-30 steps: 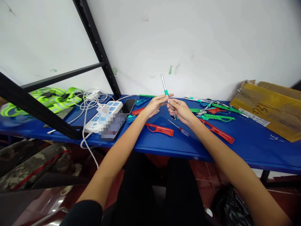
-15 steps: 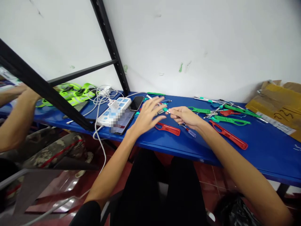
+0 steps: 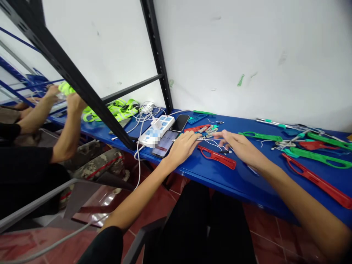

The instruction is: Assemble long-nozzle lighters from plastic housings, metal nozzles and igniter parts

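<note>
Your left hand [image 3: 183, 148] lies palm down on the blue table [image 3: 220, 172], fingers over a thin steel rod [image 3: 174, 140]; you can't tell whether they grip it. Your right hand [image 3: 239, 146] is spread wide and holds nothing, its fingertips [image 3: 220, 135] just beside a heap of metal clips [image 3: 209, 129] tangled with white wires [image 3: 213, 143]. A red handle [image 3: 217, 157] lies between your hands and the table edge, and a green handle [image 3: 260, 136] lies to the right. Left of your hands sit a phone [image 3: 180, 123] and a power strip [image 3: 155, 131]. Beyond the black rack [image 3: 156, 47], a co-worker's hands [image 3: 74, 102] are at something neon green.
</note>
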Demonstrator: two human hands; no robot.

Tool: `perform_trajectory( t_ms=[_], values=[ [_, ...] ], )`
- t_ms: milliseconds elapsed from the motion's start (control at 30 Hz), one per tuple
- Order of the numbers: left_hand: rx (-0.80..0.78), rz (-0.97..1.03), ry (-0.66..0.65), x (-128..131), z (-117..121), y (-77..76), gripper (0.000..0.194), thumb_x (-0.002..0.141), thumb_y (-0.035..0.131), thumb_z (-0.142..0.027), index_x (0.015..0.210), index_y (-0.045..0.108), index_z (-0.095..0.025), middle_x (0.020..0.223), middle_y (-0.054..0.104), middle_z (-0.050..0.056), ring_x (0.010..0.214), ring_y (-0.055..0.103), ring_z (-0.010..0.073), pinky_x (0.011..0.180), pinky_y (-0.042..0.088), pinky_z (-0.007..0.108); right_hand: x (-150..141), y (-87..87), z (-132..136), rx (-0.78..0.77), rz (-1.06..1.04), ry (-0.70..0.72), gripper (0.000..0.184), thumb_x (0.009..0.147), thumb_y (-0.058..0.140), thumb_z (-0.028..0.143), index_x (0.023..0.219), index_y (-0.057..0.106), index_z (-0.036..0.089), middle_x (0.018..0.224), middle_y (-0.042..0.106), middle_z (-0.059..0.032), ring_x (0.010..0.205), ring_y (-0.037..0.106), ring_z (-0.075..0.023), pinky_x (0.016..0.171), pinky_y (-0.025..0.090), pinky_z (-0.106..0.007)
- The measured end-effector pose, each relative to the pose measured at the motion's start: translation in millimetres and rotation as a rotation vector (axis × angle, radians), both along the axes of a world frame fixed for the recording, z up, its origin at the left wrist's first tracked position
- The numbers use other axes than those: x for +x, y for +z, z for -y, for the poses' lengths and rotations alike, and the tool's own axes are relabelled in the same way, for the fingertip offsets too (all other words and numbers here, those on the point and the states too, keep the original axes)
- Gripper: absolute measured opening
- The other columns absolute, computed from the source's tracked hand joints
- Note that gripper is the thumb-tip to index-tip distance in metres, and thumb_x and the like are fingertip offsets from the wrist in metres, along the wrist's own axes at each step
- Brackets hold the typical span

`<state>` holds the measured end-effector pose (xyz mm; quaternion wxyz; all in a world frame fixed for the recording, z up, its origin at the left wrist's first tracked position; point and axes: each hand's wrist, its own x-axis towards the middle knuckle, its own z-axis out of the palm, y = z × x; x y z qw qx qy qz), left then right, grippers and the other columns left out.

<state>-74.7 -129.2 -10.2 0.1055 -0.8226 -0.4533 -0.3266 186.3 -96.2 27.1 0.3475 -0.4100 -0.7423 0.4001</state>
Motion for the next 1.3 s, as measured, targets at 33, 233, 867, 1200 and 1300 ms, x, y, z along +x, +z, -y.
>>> perform_trajectory(
  t_ms=[33,233,867,1200,1300],
  values=[
    [-0.012,-0.003,0.037,0,-1,-3.2,0.034,0.118,0.044,-0.04,0.135,0.067,-0.022,0.112,0.074,0.01,0.104,0.071,0.0259,0.092,0.054,0.038,1,-3.8,-2,0.102,0.075,-0.031,0.065,0.107,0.045,0.076,0.127,0.083,0.026,0.108,0.079,-0.0119,0.103,0.072,-0.0325,0.094,0.058,-0.049],
    [-0.142,0.088,0.22,7,-3,-11.6,0.044,0.118,0.038,-0.048,0.112,0.072,-0.02,0.11,0.071,0.012,0.105,0.069,0.0287,0.093,0.051,0.041,19,-24.6,-7,0.273,0.491,0.028,0.079,0.084,0.072,0.086,0.143,0.069,0.034,0.12,0.077,-0.0105,0.086,0.074,-0.0316,0.071,0.059,-0.043],
    [-0.203,0.103,-0.189,3,25,-2.4,0.018,0.115,0.057,-0.037,0.11,0.07,-0.026,0.109,0.08,0.003,0.102,0.076,0.0218,0.092,0.058,0.037,53,-51.0,71,0.709,0.643,-0.183,0.059,0.112,0.055,0.054,0.165,0.05,0.028,0.139,0.075,-0.0159,0.118,0.074,-0.038,0.098,0.059,-0.055],
    [-0.393,0.023,-0.251,6,27,-0.5,0.019,0.118,0.05,-0.029,0.126,0.066,-0.023,0.125,0.071,0.006,0.117,0.07,0.0192,0.104,0.054,0.034,33,-52.5,87,0.844,0.608,-0.358,0.031,0.113,0.06,0.024,0.143,0.062,0.018,0.134,0.073,-0.0175,0.108,0.071,-0.0333,0.09,0.058,-0.048],
    [-0.36,0.026,-0.217,8,29,-1.1,0.021,0.118,0.049,-0.03,0.126,0.067,-0.023,0.124,0.071,0.006,0.113,0.071,0.0198,0.102,0.055,0.036,36,-54.8,87,0.806,0.554,-0.355,0.027,0.112,0.06,0.024,0.138,0.065,0.018,0.134,0.073,-0.0168,0.111,0.071,-0.033,0.092,0.059,-0.048]
  ],
)
